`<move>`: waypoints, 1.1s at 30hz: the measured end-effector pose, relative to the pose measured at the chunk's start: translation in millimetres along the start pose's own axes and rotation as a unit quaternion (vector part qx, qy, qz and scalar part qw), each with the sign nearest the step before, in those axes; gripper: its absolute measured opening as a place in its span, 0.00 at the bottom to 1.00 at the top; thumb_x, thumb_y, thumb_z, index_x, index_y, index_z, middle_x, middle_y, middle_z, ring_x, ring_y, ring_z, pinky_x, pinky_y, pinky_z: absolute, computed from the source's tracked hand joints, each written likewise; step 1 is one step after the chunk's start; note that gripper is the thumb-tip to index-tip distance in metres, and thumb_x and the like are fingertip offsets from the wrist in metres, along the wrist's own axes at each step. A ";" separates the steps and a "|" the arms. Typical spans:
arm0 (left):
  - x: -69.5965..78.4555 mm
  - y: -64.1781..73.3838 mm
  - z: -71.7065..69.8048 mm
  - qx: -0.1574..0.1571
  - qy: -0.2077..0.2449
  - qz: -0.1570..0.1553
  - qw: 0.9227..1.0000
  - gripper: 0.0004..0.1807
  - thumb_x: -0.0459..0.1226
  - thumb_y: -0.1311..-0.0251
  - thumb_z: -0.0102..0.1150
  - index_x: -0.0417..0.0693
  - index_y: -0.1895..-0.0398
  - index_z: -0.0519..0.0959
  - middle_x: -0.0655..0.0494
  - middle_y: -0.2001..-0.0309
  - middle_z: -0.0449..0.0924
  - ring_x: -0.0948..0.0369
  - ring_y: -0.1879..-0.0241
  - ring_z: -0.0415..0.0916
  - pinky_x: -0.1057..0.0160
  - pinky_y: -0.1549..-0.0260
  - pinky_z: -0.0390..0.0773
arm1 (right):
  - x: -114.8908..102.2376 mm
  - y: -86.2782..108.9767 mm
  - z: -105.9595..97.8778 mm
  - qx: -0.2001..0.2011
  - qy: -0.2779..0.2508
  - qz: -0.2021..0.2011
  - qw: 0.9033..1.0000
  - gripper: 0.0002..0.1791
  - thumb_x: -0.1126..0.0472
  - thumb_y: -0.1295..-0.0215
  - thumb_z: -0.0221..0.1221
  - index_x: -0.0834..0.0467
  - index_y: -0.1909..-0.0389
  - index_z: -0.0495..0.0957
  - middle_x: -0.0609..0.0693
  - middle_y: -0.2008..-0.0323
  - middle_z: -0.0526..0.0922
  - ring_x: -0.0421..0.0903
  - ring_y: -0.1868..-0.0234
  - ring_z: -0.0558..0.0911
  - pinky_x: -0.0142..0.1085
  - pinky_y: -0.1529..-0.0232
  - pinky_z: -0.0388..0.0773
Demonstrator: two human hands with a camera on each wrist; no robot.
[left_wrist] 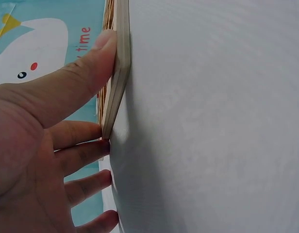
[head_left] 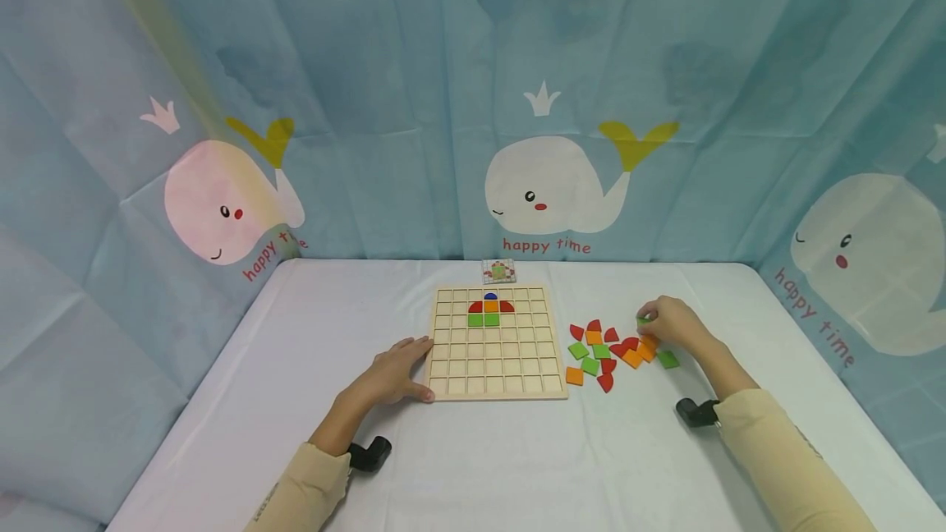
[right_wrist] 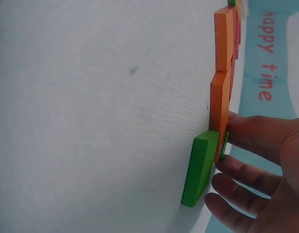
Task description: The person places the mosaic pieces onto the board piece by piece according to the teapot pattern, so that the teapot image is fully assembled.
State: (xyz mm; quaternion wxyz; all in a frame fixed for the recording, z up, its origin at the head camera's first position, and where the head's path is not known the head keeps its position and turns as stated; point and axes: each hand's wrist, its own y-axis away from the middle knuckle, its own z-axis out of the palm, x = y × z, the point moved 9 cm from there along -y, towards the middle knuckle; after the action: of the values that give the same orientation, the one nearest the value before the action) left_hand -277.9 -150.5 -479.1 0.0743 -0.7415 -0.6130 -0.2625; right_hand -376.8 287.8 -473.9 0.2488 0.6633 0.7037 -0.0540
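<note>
My left hand (head_left: 395,372) lies at the left edge of a wooden grid board (head_left: 488,396). Its thumb (left_wrist: 91,63) touches the board's near corner, and its spread fingers rest along the side. On the board sit a blue half-round piece (head_left: 491,296), an orange square (head_left: 491,306), red quarter-round pieces (head_left: 507,307) either side of it, and green squares (head_left: 476,320) below. Over the loose pieces at the right, my right hand (head_left: 674,323) pinches a green square tile (head_left: 642,322) between thumb and fingers. The right wrist view shows only a sliver of that tile, behind orange tiles (right_wrist: 220,104).
Loose red, orange and green pieces (head_left: 602,350) lie in a cluster right of the board, one green tile (head_left: 668,360) just below the right hand. A small picture card (head_left: 498,271) is behind the board. A whale-printed curtain (head_left: 414,187) surrounds the white table (head_left: 236,401).
</note>
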 end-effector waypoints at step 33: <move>-0.1 0.8 -0.6 -0.001 0.000 0.003 1.000 0.52 0.44 0.58 0.76 0.43 0.28 0.62 0.47 0.26 0.61 0.44 0.25 0.52 0.35 0.31 0.54 | -27.0 -7.6 3.0 0.006 -0.040 -0.032 0.999 0.20 0.57 0.38 0.65 0.63 0.48 0.80 0.63 0.56 0.79 0.50 0.62 0.76 0.34 0.65 0.82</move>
State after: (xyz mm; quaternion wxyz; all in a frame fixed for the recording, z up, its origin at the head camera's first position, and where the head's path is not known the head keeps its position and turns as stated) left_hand -277.3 -151.0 -478.4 0.0740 -0.7433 -0.6108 -0.2626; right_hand -383.3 261.3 -467.1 0.2704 0.6393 0.7138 -0.0929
